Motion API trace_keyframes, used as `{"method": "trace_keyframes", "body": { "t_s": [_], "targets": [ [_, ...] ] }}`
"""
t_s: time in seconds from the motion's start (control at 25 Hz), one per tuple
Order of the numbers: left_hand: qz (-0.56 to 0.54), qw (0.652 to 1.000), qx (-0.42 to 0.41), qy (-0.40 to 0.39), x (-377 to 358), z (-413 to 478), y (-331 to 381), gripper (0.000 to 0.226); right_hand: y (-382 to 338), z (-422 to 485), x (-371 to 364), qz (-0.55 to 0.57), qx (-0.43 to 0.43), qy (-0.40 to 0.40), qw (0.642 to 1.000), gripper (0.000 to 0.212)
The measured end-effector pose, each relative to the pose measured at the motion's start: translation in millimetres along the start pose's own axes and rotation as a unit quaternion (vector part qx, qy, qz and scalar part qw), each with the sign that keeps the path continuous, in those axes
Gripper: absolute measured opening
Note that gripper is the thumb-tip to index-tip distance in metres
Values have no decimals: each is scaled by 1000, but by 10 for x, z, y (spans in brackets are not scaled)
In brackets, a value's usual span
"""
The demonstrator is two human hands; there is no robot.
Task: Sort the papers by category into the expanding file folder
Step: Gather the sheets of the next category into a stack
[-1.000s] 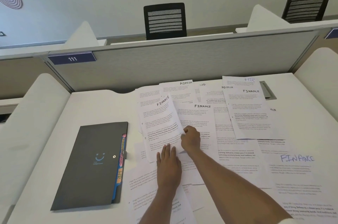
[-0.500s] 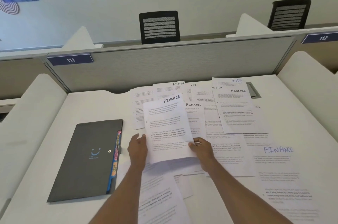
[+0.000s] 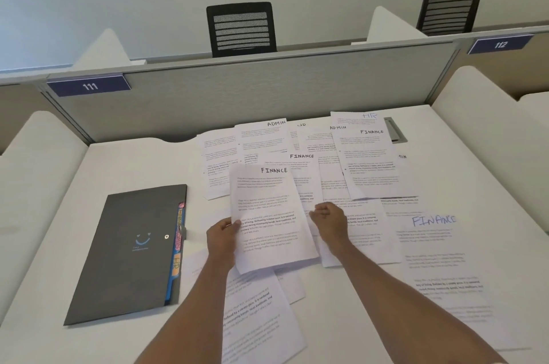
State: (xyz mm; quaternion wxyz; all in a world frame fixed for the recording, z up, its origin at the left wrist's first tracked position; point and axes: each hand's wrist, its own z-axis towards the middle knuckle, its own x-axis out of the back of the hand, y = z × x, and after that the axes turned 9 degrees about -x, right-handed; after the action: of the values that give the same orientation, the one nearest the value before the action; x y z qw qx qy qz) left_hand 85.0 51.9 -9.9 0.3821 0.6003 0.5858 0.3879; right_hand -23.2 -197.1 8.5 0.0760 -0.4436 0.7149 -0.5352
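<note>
**Finance sheet lifted from a desk strewn with papers**

Head view: at centre frame the left hand pinches the left edge of a sheet headed FINANCE, raised above the loose papers spread over the white desk. The right hand, fingers curled shut, rests at the sheet's right edge; whether it grips anything cannot be told. The closed grey expanding file folder lies at lower left, coloured tabs showing along its right side

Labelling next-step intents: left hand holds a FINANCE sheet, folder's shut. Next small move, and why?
Probably pinch the next FINANCE sheet with the right hand, already closed at its edge, and stack it under the held FINANCE sheet in the left hand. The expanding file folder lies closed.
</note>
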Motion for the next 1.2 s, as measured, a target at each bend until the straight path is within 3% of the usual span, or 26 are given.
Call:
{"method": "trace_keyframes", "body": {
  "t_s": [0.12, 0.32, 0.52, 0.68, 0.92, 1.2],
  "targets": [
    [21, 1000, 3, -6, 34, 67, -110, 8, -73, 175, 29, -49, -7, 60, 997, 39],
    [37, 999, 8, -19, 86, 153, -260, 12, -202, 409, -12, -114, -24, 63, 991, 56],
    [34, 999, 5, -12, 70, 157, -293, 5, -310, 451, -121, -80, -54, 52, 994, 47],
    [23, 1000, 7, -8, 50, 112, -254, 5, -354, 447, -193, -118, -34, 70, 990, 9],
    [13, 1000, 13, -7, 80, 110, -188, 5, -490, 353, -4, -84, -1, 145, 986, 14],
    [50, 999, -4, -2, -111, -156, -122, 10, -656, 388, 623, 77, -13, 267, 961, 16]
  ]
}}
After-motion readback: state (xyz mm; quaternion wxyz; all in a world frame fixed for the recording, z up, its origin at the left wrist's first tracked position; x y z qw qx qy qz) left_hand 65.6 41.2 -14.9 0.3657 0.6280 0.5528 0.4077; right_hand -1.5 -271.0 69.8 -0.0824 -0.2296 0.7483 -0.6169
